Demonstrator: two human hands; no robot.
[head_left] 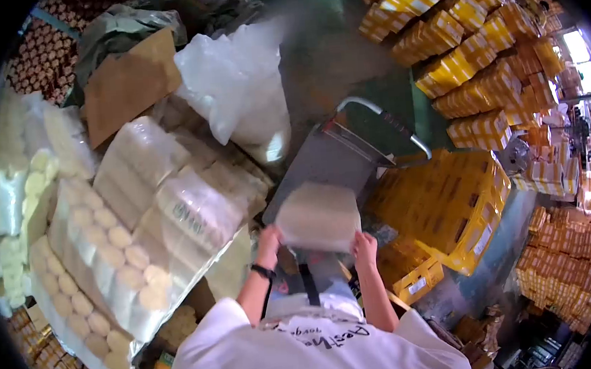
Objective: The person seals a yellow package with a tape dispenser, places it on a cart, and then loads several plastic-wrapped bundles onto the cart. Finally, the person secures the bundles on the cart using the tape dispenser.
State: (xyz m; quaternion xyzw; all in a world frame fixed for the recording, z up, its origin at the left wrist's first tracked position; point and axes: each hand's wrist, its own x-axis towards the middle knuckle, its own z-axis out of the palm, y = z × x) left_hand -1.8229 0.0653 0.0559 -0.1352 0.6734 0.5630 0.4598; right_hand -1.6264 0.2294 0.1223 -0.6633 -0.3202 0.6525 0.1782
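Two-handed | clamps pack (317,217) at near corners, left hand (269,243), right hand (364,247) | lies ahead, by cart (326,156), long axis crosswise, touching both

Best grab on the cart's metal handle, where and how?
I'd wrap the middle of the metal handle from above: it's a slim bar arching beyond the grey platform. Its right end looks close to the yellow boxes, likely tighter for fingers.

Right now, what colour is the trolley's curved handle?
Silver, with a dark patch along the grip; the head view shows it best.
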